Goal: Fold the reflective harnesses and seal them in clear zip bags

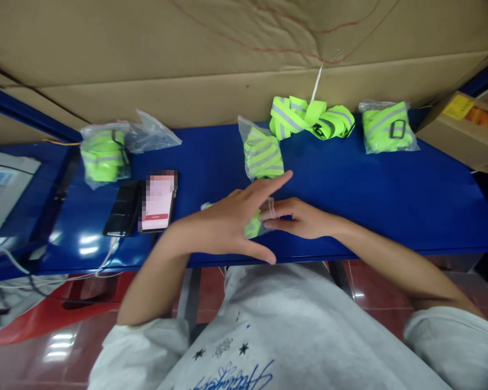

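Two phones (158, 208) lie at 9 o'clock on the blue table (390, 200), with loose reflective straps (309, 116) at 1 o'clock. Left hand (228, 225), fingers spread flat, covers a bagged strap (252, 227) at the near edge; right hand (303, 216) pinches its plastic.

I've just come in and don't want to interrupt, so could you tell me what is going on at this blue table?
A person at the blue table has a small clear bag with a neon-yellow reflective strap in it between both hands: the right hand pinches its edge, and the left hand lies over it with fingers spread. Three more bagged straps, a loose strap and two phones lie further back.
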`<state>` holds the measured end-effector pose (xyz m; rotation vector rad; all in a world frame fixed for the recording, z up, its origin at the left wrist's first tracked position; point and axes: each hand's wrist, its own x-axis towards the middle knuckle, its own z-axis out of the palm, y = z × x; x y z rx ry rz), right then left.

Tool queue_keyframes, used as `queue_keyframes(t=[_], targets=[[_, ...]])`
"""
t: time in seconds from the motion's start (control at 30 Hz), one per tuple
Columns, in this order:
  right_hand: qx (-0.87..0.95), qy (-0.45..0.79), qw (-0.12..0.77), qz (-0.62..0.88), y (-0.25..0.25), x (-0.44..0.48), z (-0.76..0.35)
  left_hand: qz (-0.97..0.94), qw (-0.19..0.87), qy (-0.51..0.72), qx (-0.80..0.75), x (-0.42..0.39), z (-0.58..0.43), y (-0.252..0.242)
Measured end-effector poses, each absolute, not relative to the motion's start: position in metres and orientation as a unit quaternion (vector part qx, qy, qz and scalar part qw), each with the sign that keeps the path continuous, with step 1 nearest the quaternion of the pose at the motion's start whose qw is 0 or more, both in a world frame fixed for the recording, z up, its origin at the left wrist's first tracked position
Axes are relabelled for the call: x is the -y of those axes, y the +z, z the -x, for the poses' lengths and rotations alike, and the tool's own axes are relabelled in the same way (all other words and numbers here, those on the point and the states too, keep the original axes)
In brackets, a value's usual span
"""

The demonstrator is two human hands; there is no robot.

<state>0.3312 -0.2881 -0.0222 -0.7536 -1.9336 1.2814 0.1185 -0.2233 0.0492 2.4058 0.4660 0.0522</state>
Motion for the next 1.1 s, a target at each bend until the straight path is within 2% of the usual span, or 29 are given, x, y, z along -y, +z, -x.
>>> queue_keyframes(t=[0.1,0.23,0.37,0.5,0.7,0.87,1.03,1.1], targets=[[0.760,0.467,0.357,0.277,-0.015,0.286,-0.337,-0.848,0.482,0.035,-0.216,0.195,-0.109,0.052],[0.757,0.439,0.376,0.305,-0.001,0.286,-0.352,-0.725,0.657,-0.020,-0.206,0.173,-0.113,0.027],[0.749,0.404,0.359,0.383,0.006,0.284,-0.366,-0.591,0.754,0.097,-0.269,0.173,-0.119,-0.003],[0.716,0.290,0.406,0.488,-0.006,0.277,-0.369,-0.512,0.790,0.155,-0.301,0.177,-0.119,-0.014],[0.588,0.483,0.400,0.511,-0.020,0.278,-0.358,-0.489,0.790,0.225,-0.293,0.182,-0.120,-0.013],[0.565,0.432,0.450,0.541,-0.014,0.278,-0.353,-0.516,0.718,0.266,-0.384,0.187,-0.121,-0.014],[0.503,0.537,0.414,0.536,-0.017,0.275,-0.360,-0.504,0.729,0.307,-0.347,0.189,-0.121,-0.008],[0.506,0.529,0.411,0.544,-0.019,0.276,-0.363,-0.484,0.747,0.316,-0.329,0.190,-0.122,-0.006]])
